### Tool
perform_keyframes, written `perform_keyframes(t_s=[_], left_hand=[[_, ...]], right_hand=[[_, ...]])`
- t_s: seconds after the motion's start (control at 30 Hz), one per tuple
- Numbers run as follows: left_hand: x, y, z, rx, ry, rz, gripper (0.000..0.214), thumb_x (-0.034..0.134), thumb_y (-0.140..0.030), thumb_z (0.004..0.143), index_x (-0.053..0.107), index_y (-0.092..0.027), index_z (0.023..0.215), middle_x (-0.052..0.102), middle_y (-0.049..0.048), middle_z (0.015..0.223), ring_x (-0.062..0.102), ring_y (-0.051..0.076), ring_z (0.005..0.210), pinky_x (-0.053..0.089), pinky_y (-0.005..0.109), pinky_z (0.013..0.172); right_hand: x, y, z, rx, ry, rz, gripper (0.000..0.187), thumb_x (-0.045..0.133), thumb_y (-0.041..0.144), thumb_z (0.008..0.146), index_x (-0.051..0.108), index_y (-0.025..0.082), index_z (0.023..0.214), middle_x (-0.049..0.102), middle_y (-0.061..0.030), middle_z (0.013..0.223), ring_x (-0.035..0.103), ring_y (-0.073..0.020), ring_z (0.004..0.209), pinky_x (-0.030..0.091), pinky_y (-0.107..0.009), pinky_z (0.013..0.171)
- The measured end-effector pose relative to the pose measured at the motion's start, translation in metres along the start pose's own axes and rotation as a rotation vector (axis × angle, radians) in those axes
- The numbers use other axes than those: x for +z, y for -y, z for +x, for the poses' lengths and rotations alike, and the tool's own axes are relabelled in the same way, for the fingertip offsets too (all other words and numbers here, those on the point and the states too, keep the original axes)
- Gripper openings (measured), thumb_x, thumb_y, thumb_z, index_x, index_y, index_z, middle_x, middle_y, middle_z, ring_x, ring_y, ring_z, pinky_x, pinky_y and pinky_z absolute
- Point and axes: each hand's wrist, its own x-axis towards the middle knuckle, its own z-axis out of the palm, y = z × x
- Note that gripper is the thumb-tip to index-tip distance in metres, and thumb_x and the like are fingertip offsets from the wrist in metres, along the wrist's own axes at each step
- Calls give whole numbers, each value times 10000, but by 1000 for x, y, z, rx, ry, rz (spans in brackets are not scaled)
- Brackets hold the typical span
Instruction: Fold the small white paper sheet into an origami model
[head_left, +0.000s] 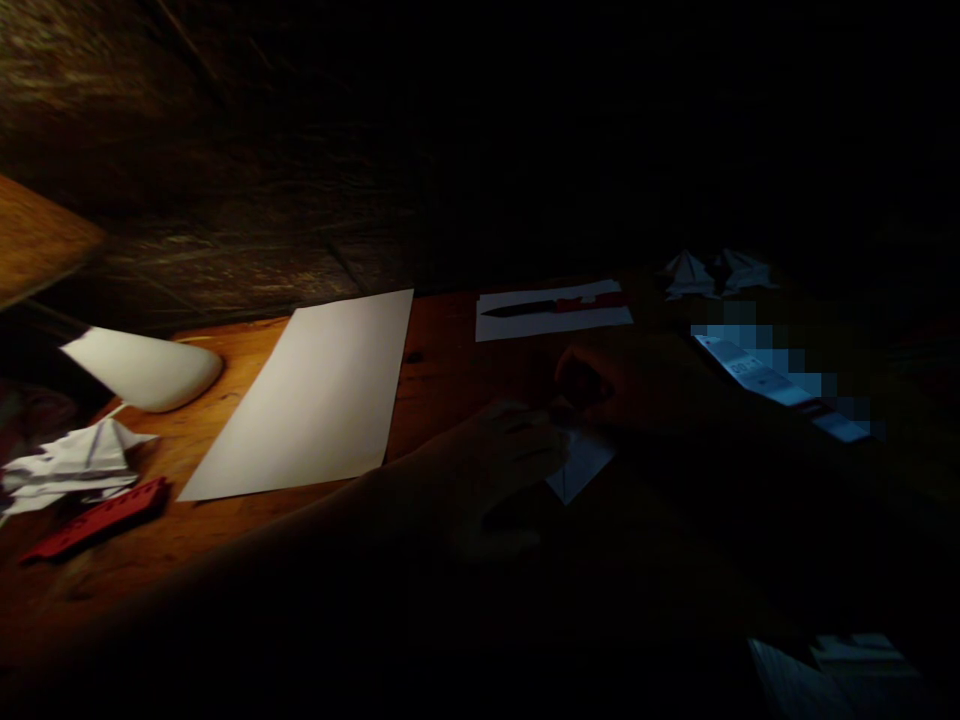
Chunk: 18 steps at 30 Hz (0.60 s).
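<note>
A small piece of folded white paper (581,465) lies on the dark part of the wooden table, its lower corner pointing towards me. My left hand (495,465) reaches in from the left with its fingers stretched out and thumb apart, the fingertips resting on the paper's left side. At the paper's upper edge is my right hand (622,385), its index finger and thumb curled into a closed loop that seems to pinch the paper there. Deep shadow hides the exact contact and most of the right arm.
A blank white sheet (307,400) lies left of centre. Behind my hands, a red-handled knife (555,306) rests on white paper strips (510,325). Folded paper figures (686,275), a lit phone (780,380), a lamp (150,370), crumpled-looking folded paper (82,460) and a red object (101,520) surround them.
</note>
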Motion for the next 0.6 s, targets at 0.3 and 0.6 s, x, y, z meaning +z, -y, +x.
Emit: perform_keyframes(t_s=[0.3, 0.6], left_hand=[[1, -2, -4, -75, 24, -52, 651, 657, -515, 881, 467, -176, 1404, 438, 180, 1524, 464, 379, 1318, 470, 528, 1067], [-3, 0, -3, -61, 0, -107, 622, 680, -461, 886, 524, -128, 1388, 580, 158, 1406, 492, 342, 1328, 416, 494, 1143]], right_hand=[[0, 5, -2, 59, -27, -69, 316, 733, 266, 704, 655, 229, 1008, 673, -51, 949, 594, -199, 795, 458, -307, 662], [-3, 27, -2, 171, -18, -69, 357, 738, 168, 653, 656, 193, 999, 635, -39, 891, 561, -181, 777, 430, -289, 653]])
